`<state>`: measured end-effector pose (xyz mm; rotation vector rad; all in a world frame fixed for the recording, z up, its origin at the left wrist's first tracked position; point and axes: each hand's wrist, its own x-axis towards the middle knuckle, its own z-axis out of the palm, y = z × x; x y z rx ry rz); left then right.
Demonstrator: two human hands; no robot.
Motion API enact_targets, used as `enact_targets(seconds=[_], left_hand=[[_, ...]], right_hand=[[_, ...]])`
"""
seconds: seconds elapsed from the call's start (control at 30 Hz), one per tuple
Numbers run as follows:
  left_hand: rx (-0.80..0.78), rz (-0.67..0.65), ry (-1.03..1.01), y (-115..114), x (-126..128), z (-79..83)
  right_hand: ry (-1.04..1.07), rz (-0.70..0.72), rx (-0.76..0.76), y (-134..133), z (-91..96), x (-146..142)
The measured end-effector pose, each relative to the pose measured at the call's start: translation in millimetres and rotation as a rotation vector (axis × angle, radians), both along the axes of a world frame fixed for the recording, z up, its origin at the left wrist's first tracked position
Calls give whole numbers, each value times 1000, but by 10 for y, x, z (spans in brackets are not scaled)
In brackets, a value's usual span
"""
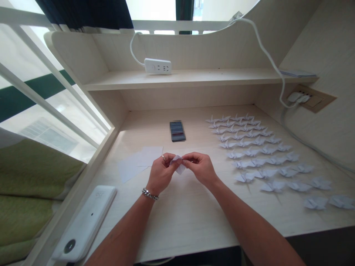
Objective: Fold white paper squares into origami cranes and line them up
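Between my two hands, above the middle of the desk, is a small piece of folded white paper (181,169). My left hand (161,171), with a ring and a chain bracelet, pinches its left side between thumb and fingers. At the upper right edge of the fold, my right hand (202,168) pinches the paper with thumb and forefinger. Parts of the folds are hidden behind the fingers. Flat white paper sheets (133,166) lie just left of my left hand. Rows of folded paper cranes (257,152) stand to the right.
A dark phone-like object (177,131), blurred out, lies beyond my hands. At the front left is a long white device (85,223). A power strip (158,66) rests on the shelf (194,79). A white cable (266,51) runs to the wall socket (314,99) at right.
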<state>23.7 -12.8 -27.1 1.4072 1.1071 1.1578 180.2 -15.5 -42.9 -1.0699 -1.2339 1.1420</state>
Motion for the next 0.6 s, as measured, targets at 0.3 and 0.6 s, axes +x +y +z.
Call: enact_targets(seconds=[0.3, 0.6], left_hand=[[-42, -25, -57, 15, -2, -14], [-51, -5, 22, 2, -2, 39]], right_hand=[[-38, -13, 3, 28, -35, 14], [-61, 30, -10, 15, -16, 5]])
